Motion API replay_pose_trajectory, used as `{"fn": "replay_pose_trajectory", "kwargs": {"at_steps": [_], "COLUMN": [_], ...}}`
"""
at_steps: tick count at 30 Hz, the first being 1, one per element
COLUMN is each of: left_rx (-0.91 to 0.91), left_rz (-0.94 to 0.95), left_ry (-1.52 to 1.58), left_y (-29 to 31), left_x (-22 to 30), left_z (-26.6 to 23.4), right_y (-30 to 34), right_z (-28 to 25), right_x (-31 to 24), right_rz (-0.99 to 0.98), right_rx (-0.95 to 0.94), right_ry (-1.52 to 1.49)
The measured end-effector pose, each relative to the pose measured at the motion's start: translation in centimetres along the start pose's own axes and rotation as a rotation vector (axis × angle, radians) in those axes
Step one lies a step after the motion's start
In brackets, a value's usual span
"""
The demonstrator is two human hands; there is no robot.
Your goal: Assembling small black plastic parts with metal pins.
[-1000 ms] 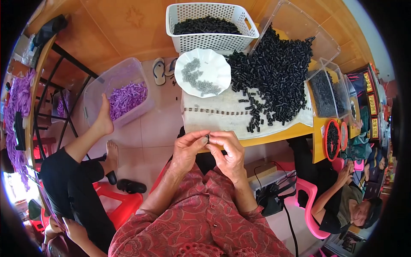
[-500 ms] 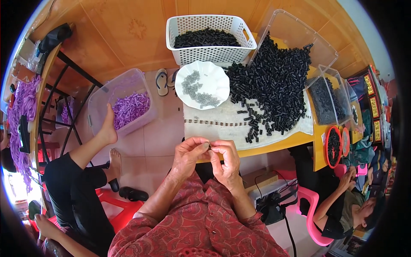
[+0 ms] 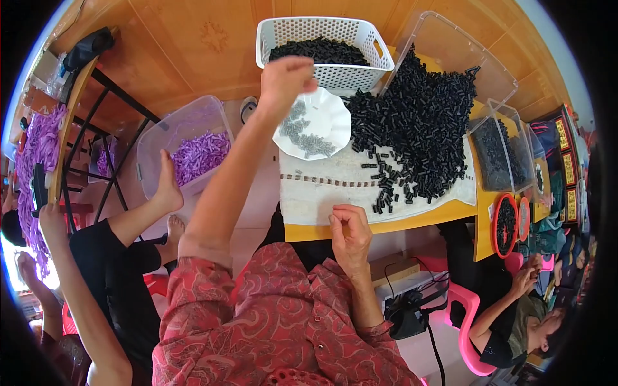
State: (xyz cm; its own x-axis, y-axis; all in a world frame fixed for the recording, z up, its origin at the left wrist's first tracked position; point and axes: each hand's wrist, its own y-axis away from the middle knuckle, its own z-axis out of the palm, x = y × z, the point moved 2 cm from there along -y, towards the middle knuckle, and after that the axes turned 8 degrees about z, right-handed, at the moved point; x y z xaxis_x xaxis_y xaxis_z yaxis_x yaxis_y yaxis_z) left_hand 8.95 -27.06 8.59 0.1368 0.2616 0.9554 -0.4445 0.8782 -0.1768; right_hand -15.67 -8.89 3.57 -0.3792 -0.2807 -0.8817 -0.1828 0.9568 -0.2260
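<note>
My left hand [image 3: 288,82] is raised in front of the white perforated basket [image 3: 351,76], which holds many small black tube-shaped pieces [image 3: 322,50]. Its fingers are curled, and whatever they hold, if anything, is hidden. Just under that hand, partly covered by it, is a white scalloped plate [image 3: 333,116] with small clear-grey pieces [image 3: 315,144] on it. Close to the table's front edge, my right hand [image 3: 353,239] is closed with thumb and index finger together. I cannot make out anything between them.
A large heap of black pieces [image 3: 421,128] spreads over a white cloth [image 3: 309,199] on the yellow table. Clear bins [image 3: 496,154] and a red-rimmed basket [image 3: 505,225] stand right. At left is a bin of purple pieces [image 3: 199,154]. People sit on both sides.
My left hand has left my right hand and moved up and away, over the plate to the basket's front. The right hand has shifted slightly right. At left, the other person's arm has risen.
</note>
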Motion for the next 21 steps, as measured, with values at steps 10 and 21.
{"fn": "replay_pose_trajectory", "kwargs": {"at_steps": [10,21], "left_rx": [-0.005,0.01], "left_rz": [0.081,-0.219], "left_ry": [-0.14,-0.115], "left_y": [1.1,19.5], "left_x": [0.1,-1.4], "left_z": [1.3,-2.7], "right_y": [0.0,-1.5], "right_z": [-0.7,-0.4], "right_x": [2.1,2.1], "right_rz": [0.031,-0.028], "right_rx": [0.047,0.03], "right_ry": [0.064,0.125]}}
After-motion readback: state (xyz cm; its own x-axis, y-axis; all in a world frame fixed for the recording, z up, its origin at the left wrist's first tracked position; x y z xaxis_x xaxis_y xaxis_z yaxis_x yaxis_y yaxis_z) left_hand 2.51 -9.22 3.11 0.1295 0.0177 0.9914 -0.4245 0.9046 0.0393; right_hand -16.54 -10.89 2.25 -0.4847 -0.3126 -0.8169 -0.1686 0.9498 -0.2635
